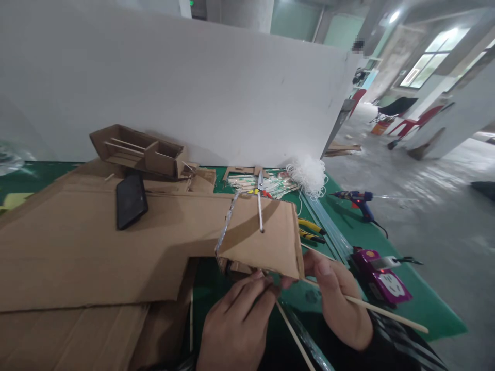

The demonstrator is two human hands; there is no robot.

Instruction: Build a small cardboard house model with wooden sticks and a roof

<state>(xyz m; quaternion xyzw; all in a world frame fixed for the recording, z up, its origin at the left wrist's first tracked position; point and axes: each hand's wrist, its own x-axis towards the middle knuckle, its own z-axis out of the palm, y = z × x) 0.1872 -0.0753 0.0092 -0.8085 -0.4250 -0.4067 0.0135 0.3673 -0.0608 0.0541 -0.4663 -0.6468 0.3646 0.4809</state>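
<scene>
A small cardboard box (266,242) is tilted in front of me, with a white stick (260,212) standing out of a hole in its top face. My left hand (242,314) is closed at its near lower edge, fingertips partly hidden beneath. At the box's right corner, my right hand (338,296) is closed on a thin wooden stick (386,313), which runs out to the lower right. The stick's other end passes toward the box's near edge. Below the box, between the hands, another wooden stick (296,337) slants down.
A large cardboard sheet (77,247) carries a black phone (131,201) and a longer cardboard box (143,152). Bundled sticks (247,181), white string (308,175), yellow-black pliers (311,230), clear glue sticks (327,226), a glue gun (358,201) and a purple power strip (381,278) lie rightward.
</scene>
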